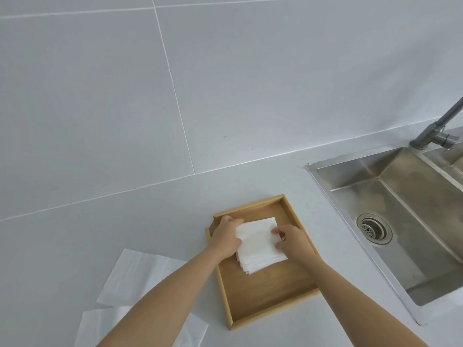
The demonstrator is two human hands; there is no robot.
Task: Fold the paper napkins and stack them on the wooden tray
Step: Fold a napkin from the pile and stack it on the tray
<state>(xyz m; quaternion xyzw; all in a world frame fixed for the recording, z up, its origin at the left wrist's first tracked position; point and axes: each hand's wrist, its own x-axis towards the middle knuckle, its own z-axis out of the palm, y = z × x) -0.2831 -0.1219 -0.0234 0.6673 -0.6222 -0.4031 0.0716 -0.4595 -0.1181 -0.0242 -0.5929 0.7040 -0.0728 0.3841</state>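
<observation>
A wooden tray [263,299] lies on the white counter in the lower middle. Inside it, toward its far half, rests a stack of folded white napkins [258,249]. My left hand [225,236] holds the stack's left edge, thumb on the top napkin. My right hand [293,237] grips the right edge, fingers pinched on the top napkin. Two unfolded napkins lie flat on the counter left of the tray: one [135,276] farther away, one [100,326] nearer, both partly hidden by my left forearm.
A stainless steel sink [406,209] with a round drain is set in the counter to the right of the tray. Its tap [436,136] rises at the back right. A tiled wall stands behind the counter.
</observation>
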